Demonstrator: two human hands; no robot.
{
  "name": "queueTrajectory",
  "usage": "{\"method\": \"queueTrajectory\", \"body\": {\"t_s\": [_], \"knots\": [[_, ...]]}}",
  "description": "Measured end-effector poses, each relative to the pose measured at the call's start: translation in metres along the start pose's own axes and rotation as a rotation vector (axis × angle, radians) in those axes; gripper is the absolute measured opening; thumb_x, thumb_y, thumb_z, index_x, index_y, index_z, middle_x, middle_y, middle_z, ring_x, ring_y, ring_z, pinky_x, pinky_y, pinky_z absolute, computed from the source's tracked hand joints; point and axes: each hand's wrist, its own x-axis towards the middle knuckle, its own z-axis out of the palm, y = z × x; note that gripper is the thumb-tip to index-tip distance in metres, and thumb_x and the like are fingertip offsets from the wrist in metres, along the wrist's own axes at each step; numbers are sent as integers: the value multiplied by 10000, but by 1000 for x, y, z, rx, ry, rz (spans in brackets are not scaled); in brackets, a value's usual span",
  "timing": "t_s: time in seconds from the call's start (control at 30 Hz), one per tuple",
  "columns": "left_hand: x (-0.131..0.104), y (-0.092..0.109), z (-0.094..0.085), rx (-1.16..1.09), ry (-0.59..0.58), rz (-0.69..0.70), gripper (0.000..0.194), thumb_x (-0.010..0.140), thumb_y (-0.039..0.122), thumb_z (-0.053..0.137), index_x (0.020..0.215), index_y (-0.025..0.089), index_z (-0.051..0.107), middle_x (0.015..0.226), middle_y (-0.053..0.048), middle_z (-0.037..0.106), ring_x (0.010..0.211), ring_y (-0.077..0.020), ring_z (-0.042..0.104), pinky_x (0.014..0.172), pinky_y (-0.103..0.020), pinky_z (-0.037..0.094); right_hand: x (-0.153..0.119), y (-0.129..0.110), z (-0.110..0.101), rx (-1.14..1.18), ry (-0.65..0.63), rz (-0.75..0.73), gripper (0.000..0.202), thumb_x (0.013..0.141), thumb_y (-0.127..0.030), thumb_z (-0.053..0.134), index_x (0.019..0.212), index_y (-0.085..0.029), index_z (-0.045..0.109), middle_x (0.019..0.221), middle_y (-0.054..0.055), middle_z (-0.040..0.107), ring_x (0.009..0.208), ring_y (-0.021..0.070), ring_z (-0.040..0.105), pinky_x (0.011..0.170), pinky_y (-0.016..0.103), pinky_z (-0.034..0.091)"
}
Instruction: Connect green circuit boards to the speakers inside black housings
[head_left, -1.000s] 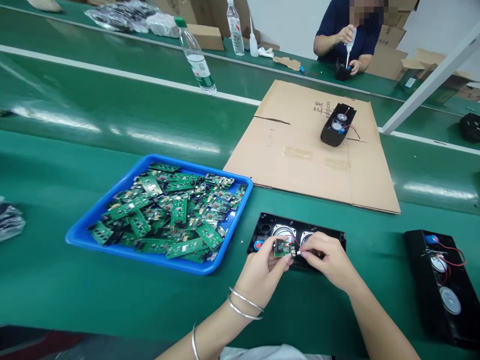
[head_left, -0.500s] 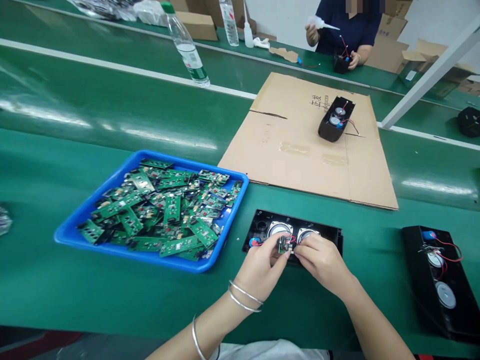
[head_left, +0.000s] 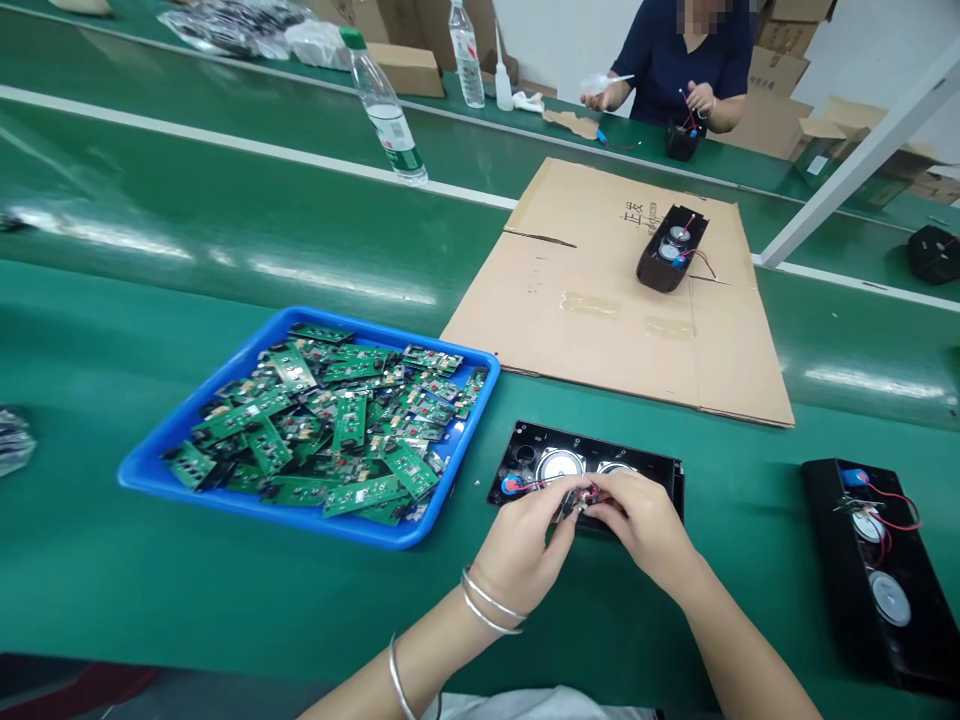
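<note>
A small circuit board is pinched in my left hand, above a black speaker housing. My right hand is closed at the board's right side, its fingertips on thin red wires and a small connector; which part they grip is partly hidden. Under my hands the housing lies flat, with two round silver-rimmed speakers and a blue part with red wire at its left end. Left of it, a blue tray holds several green circuit boards.
Another black housing lies at the right. Beyond my hands, a cardboard sheet bears a third housing. A bottle stands at the back left. A person across the table handles a nozzle bottle and a housing. A white post slants at right.
My right fingers have moved closer to my left fingertips, and the board has tilted. Across the table, the person has lowered the nozzle bottle and raised the other hand to the wires.
</note>
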Motion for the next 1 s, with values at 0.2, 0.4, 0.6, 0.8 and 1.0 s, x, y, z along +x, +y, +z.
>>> {"method": "queueTrajectory", "body": {"t_s": [0.2, 0.4, 0.6, 0.8, 1.0], "knots": [[-1, -3, 4, -20, 16, -47, 294, 769, 116, 495, 991, 218, 659, 904, -57, 738, 789, -213, 699, 740, -269, 538, 2, 2, 4, 10, -13, 28, 163, 877, -176, 515, 1019, -149, 592, 787, 44, 652, 676, 175, 585, 607, 298, 489], [0, -4, 5, -2, -8, -81, 269, 772, 164, 484, 1004, 195, 616, 853, -50, 737, 723, -206, 705, 676, -292, 569, 5, 0, -13, -47, -88, 93, 194, 885, -155, 483, 1055, -160, 576, 944, 76, 617, 837, 182, 575, 711, 300, 491], [9, 0, -5, -173, -25, -321, 237, 760, 272, 532, 983, 197, 557, 785, -20, 739, 707, -198, 714, 622, -275, 589, -1, 8, -49, -322, -375, -112, 283, 834, -26, 493, 890, -245, 664, 918, 49, 584, 825, 192, 462, 667, 309, 387], [19, 2, -6, -149, -25, -338, 228, 758, 284, 549, 965, 187, 540, 659, -13, 727, 629, -214, 711, 577, -297, 588, 5, 11, -37, -362, -418, -214, 66, 799, -158, 638, 781, -210, 675, 853, 39, 594, 769, 175, 428, 632, 296, 316], [11, 2, -3, -38, -4, -150, 240, 797, 246, 526, 1030, 192, 548, 808, -33, 742, 709, -189, 713, 654, -278, 582, 8, -3, -2, -142, -153, 207, 167, 760, -90, 595, 617, -167, 556, 631, 0, 526, 671, 150, 430, 646, 292, 314]]}}
